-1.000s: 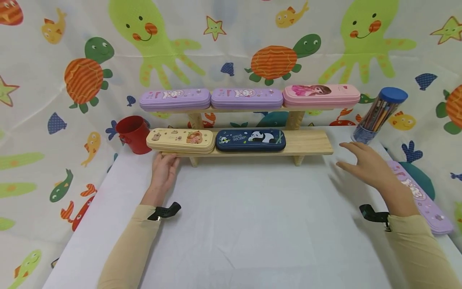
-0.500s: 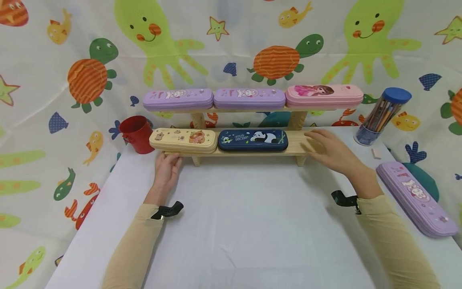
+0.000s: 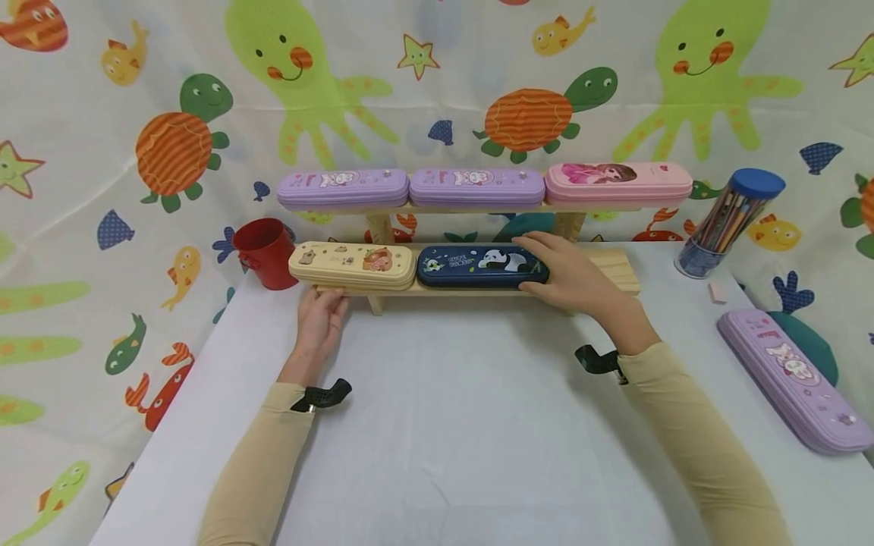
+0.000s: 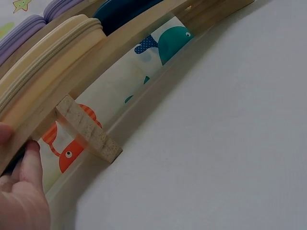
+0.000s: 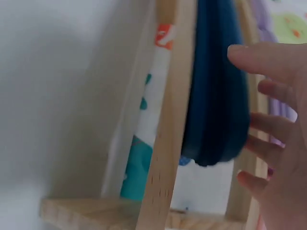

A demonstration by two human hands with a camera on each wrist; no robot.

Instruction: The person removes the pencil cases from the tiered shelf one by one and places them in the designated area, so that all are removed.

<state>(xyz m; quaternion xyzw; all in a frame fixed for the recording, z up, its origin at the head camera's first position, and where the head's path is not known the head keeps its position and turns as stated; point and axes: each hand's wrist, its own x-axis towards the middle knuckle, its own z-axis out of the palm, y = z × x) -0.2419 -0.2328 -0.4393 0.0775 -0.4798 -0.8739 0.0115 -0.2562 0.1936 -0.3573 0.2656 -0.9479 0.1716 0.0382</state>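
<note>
A two-tier wooden shelf [image 3: 601,267] stands on the white table. My left hand [image 3: 319,322] grips the left end of its lower board, fingers reaching underneath, below a cream pencil case [image 3: 351,265]. Beside that lies a navy pencil case [image 3: 447,265] with a panda on its lid. My right hand [image 3: 570,274] is at the navy case's right end, fingers spread. The right wrist view has the thumb [image 5: 247,55] over the blue case [image 5: 218,96] and the other fingers around its end; whether they touch is unclear.
On the upper board sit two purple pencil cases [image 3: 341,189] and a pink one [image 3: 617,186]. A red bucket [image 3: 265,254] stands left of the shelf. To the right are a blue-lidded pencil jar [image 3: 727,224], a small pink block [image 3: 717,293] and another purple case [image 3: 795,379].
My right hand has moved left from near the pencil jar, across the bare right part of the lower board, to the navy pencil case. My left hand has stayed at the shelf.
</note>
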